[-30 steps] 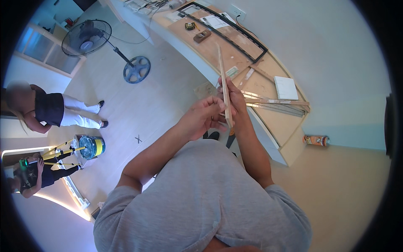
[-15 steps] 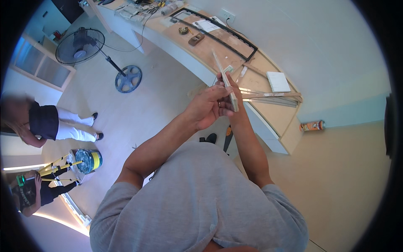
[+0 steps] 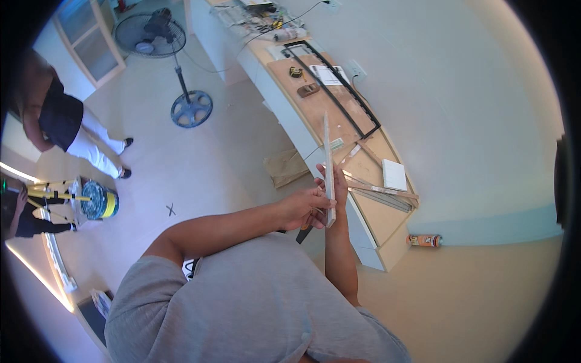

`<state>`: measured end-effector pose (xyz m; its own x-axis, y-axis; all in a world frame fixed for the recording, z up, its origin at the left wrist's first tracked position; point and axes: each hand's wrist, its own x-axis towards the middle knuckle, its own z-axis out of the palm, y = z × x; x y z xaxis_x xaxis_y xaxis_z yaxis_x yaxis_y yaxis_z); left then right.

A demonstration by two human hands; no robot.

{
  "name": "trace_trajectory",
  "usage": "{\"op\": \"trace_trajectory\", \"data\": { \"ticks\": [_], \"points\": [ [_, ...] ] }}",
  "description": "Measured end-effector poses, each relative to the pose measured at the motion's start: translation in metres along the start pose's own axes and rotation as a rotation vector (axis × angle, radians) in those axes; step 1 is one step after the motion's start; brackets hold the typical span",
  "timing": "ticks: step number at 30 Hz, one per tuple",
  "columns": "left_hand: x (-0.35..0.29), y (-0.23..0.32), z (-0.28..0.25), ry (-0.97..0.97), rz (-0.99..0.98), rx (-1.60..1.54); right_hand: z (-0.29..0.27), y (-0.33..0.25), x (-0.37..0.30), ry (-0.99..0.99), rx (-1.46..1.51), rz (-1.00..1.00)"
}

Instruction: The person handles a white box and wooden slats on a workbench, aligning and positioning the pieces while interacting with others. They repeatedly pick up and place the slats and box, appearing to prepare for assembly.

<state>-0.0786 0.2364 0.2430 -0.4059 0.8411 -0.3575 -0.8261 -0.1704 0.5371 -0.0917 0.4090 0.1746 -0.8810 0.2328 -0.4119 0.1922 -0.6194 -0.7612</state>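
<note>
A thin, pale strip of board (image 3: 330, 160) is held nearly on edge in front of me, its long end pointing away over the bench. My left hand (image 3: 301, 209) pinches its near end from the left. Around its right side is my right hand (image 3: 339, 189), with fingertips showing past the strip's left edge. Part of the right palm is hidden behind the board. Just below my hands a dark tool with a bit of orange (image 3: 304, 233) shows only partly, too covered to name.
Along the wall, a long bench (image 3: 357, 236) carries a black frame (image 3: 369, 129), hand plane (image 3: 308, 90), tape measure (image 3: 295, 72), white block (image 3: 394, 175) and metal strips (image 3: 382, 198). A can (image 3: 425, 241), fan (image 3: 191, 109) and bucket (image 3: 97, 199) stand or lie on the floor. Two people are at left.
My view has shifted, so bench and fan sit differently in the picture. Both hands still hold the strip, which now points more straight ahead. Brown sheet material by the bench has come into sight.
</note>
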Motion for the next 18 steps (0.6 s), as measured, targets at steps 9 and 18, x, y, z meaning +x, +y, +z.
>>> {"op": "trace_trajectory", "data": {
  "ticks": [9, 18],
  "points": [
    [-0.017, -0.013, -0.01, -0.005, -0.089, 0.069, 0.017, 0.004, -0.027, 0.087, -0.265, 0.042],
    [-0.025, -0.016, -0.011, -0.065, -0.215, 0.166, 0.015, 0.014, -0.043, 0.05, -0.274, 0.005]
  ]
}}
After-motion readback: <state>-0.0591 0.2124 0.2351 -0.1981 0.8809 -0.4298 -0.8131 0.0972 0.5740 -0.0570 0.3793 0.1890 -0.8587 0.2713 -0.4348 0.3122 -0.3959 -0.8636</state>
